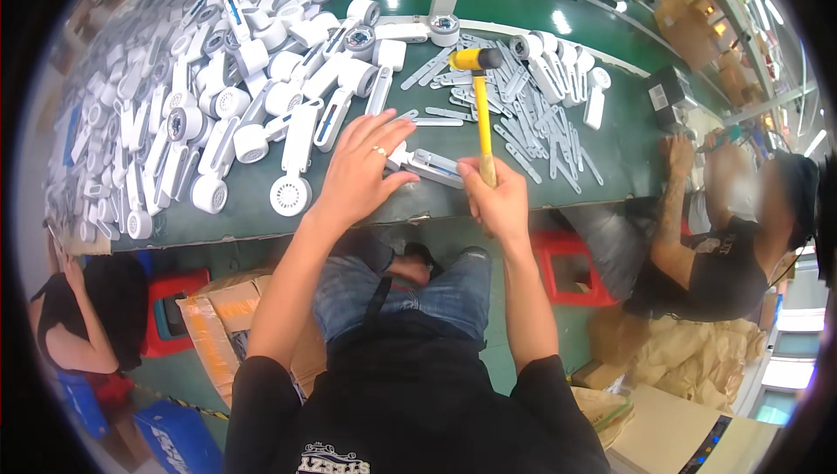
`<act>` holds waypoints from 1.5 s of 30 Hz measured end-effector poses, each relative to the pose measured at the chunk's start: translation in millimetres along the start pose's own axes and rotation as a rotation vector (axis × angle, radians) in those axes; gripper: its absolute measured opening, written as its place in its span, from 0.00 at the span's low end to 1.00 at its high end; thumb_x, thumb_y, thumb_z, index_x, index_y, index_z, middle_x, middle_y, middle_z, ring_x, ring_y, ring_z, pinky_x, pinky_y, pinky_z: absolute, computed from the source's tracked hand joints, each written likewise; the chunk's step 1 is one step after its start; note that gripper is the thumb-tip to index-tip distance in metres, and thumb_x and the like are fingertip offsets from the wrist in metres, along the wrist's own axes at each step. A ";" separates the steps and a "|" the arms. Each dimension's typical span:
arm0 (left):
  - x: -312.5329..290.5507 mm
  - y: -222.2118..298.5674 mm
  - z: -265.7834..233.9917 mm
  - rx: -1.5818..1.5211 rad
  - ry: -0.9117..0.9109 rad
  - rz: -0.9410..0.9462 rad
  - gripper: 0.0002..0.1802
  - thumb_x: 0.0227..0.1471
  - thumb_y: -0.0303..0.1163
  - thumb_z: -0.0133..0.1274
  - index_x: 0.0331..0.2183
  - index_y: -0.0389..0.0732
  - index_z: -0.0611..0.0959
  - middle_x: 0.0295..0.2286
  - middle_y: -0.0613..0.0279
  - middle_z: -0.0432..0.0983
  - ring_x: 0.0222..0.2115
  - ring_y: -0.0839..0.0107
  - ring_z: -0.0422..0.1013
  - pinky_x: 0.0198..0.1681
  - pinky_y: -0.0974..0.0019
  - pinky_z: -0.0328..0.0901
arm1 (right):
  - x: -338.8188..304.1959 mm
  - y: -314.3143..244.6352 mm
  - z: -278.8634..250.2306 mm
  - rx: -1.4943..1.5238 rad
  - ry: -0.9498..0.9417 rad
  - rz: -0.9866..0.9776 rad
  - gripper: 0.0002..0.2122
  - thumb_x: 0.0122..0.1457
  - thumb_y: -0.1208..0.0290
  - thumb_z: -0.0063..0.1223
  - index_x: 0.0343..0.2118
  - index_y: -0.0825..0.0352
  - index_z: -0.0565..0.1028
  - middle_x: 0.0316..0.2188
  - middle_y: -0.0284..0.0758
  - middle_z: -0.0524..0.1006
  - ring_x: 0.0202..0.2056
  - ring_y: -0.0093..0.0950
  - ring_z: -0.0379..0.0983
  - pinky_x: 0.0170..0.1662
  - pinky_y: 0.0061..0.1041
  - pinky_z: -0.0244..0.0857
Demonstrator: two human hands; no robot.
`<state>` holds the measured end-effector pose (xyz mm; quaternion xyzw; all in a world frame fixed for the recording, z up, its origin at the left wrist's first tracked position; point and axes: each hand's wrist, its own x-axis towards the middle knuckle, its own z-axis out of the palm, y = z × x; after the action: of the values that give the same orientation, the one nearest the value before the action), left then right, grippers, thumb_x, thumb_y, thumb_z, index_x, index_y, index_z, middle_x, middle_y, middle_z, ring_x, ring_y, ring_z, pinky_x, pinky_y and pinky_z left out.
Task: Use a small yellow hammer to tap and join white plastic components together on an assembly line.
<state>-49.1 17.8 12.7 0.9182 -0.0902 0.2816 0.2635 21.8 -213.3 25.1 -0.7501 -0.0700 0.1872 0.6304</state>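
My left hand (366, 160) lies over the neck end of a white and grey handheld device with a long handle (434, 166), which looks like a handheld fan. Thumb and fingers straddle that end, and the palm hides part of it. In my right hand (499, 199) is a mallet (482, 112) with a yellow handle and a yellow head tipped in black. It stands upright, head raised above the table. The right fingers are wrapped round the lower handle, close to the far end of the device.
Many similar white devices (290, 195) are heaped across the left of the green table (349, 210). Beyond my hands lies a pile of slim grey strips (523, 112), with more devices (597, 99) to its right. A co-worker (715, 256) sits at right; another person (91, 317) is at left.
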 end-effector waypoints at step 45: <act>9.8 -10.5 26.7 -0.017 -0.250 0.299 0.16 0.52 0.31 0.62 0.45 0.53 0.91 0.40 0.68 0.85 0.36 0.68 0.78 0.46 0.64 0.69 | 26.1 13.0 -15.5 -0.069 -0.220 0.255 0.16 0.67 0.62 0.64 0.49 0.69 0.82 0.19 0.26 0.76 0.16 0.14 0.67 0.19 0.17 0.57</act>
<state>-25.2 12.3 -5.0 0.9202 -0.2599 0.2006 0.2132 49.8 -221.2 9.6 -0.7491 -0.0493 0.3443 0.5638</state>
